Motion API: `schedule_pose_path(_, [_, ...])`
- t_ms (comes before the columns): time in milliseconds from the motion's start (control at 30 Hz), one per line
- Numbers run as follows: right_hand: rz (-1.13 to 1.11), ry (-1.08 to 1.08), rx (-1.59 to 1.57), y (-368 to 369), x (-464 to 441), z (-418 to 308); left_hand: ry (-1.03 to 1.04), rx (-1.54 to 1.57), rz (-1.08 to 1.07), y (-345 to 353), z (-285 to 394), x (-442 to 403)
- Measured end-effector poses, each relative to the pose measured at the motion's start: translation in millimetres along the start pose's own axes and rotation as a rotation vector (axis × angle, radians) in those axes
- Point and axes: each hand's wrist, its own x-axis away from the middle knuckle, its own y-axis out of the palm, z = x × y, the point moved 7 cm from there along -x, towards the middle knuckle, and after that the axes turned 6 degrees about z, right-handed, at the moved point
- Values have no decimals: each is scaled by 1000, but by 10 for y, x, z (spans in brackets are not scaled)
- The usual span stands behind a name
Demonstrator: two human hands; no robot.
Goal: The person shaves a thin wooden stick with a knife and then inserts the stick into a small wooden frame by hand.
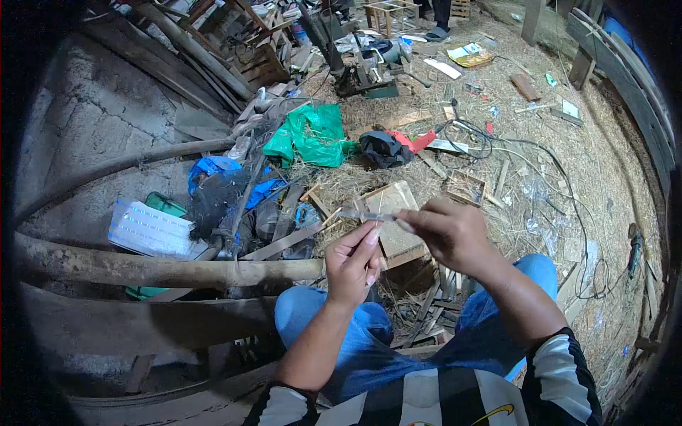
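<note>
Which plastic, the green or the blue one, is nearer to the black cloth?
The green plastic, just left of the black cloth; the blue plastic lies farther left.

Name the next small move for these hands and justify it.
I'd probably ease the left hand slightly lower: the right hand holds a flat, blade-like strip crossing close above the left fingertips, and its edge may be sharp.

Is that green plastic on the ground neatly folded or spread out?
Spread out, but rumpled. The green plastic lies loosely with creases and uneven edges, and bits of straw lie on top.
</note>
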Motion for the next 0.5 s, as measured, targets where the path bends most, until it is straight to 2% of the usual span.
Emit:
schedule_pose_path(133, [-17, -27, 31, 28, -25, 71, 43, 1, -45, 1, 11, 17])
schedule_pose_path(200, [89, 102, 63, -108, -108, 301, 63, 6, -83, 33, 33, 31])
schedule_pose_path(267, [112, 115, 7, -159, -132, 294, 77, -67, -24, 30, 34, 12])
schedule_pose_path(367, [29, 34, -22, -92, -61, 98, 10, -60, -7, 0, 19, -12])
schedule_pose_path(500, [-67, 32, -71, 76, 21, 5, 14, -32, 4, -32, -27, -10])
